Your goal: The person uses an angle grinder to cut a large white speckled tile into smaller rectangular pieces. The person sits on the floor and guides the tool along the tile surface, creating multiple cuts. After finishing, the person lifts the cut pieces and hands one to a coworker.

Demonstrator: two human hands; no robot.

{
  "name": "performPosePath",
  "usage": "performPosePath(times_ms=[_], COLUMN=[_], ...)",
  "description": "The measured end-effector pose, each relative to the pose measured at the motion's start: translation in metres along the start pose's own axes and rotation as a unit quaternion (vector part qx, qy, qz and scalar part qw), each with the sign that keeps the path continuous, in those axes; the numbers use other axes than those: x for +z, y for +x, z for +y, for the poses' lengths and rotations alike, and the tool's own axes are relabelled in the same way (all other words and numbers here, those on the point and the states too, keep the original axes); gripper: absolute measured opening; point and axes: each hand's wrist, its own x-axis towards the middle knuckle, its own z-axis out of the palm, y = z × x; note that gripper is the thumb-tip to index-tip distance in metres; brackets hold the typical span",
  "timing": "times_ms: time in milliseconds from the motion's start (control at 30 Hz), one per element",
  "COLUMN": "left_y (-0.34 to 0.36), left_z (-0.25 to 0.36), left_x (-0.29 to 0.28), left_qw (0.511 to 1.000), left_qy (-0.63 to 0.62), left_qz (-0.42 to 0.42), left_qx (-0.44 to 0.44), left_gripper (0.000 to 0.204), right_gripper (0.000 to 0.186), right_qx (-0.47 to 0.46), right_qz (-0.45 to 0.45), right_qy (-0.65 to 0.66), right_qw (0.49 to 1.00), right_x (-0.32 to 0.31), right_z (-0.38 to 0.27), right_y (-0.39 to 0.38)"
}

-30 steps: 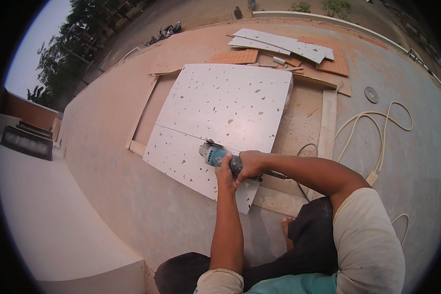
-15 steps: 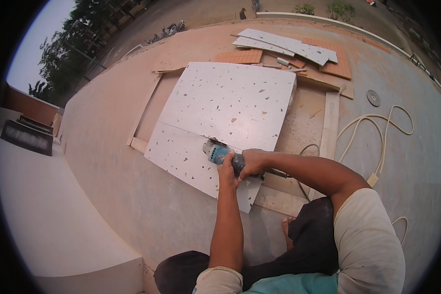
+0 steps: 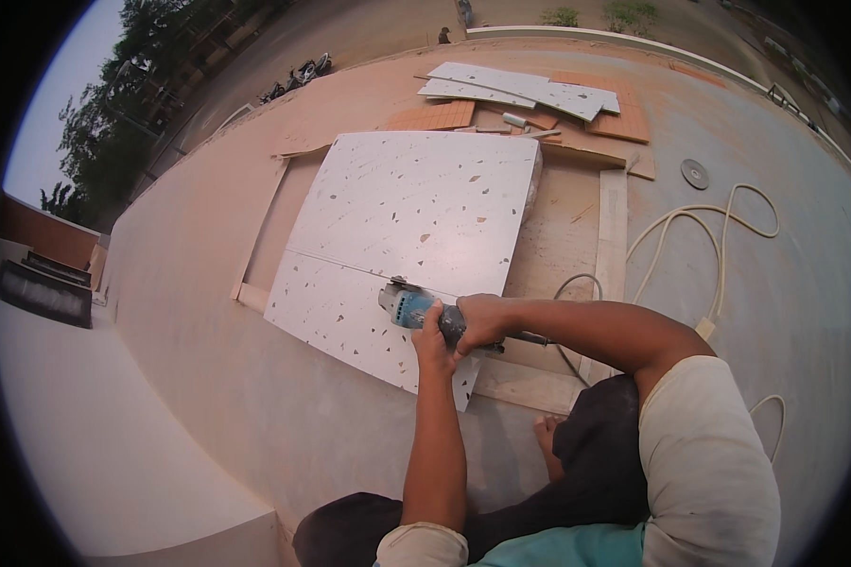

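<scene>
A teal and black angle grinder [image 3: 414, 308] lies over a white speckled terrazzo tile slab [image 3: 402, 198]. My left hand [image 3: 432, 346] is closed around the grinder's body, just behind its teal head. Further back, my right hand [image 3: 480, 321] wraps round the dark rear part. The disc edge meets a thin straight line [image 3: 336, 266] that runs across the slab from its left side, past the tool, toward the right. Under my right forearm a dark power cord [image 3: 536, 337] leaves the back of the grinder.
The slab rests on a wooden frame [image 3: 612, 222]. Beyond it are white tile strips [image 3: 520, 85] and orange ribbed tiles [image 3: 432, 116]. A loose round disc [image 3: 695, 174] and a cream extension cable [image 3: 720, 255] lie on the right. My bare foot [image 3: 547, 439] is beside the frame.
My view has shifted, so the scene sits further left in the picture. The grinder appears slightly further right along the line on the slab. Both hands keep the same grip.
</scene>
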Motion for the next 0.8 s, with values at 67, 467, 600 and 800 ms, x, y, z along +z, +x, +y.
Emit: performPosePath(times_ms=[67, 467, 600, 800], left_y=[-0.004, -0.003, -0.003, 0.002], left_z=[0.003, 0.003, 0.004, 0.002], left_x=[0.003, 0.006, 0.007, 0.003], left_qw=[1.000, 1.000, 1.000, 1.000], left_qy=[0.004, -0.008, 0.005, 0.002], left_qz=[-0.001, 0.001, 0.001, 0.003], left_qx=[-0.005, 0.005, -0.013, -0.009], left_gripper=[0.026, 0.028, 0.028, 0.027], right_gripper=[0.071, 0.066, 0.068, 0.065], right_qx=[-0.001, -0.002, 0.009, 0.005], right_qz=[-0.002, -0.001, 0.002, -0.008], right_qy=[0.002, 0.007, 0.007, 0.016], right_qw=[1.000, 1.000, 1.000, 1.000], right_x=[0.001, -0.002, -0.001, 0.000], right_z=[0.002, 0.000, 0.003, 0.003], right_y=[0.000, -0.003, -0.001, 0.003])
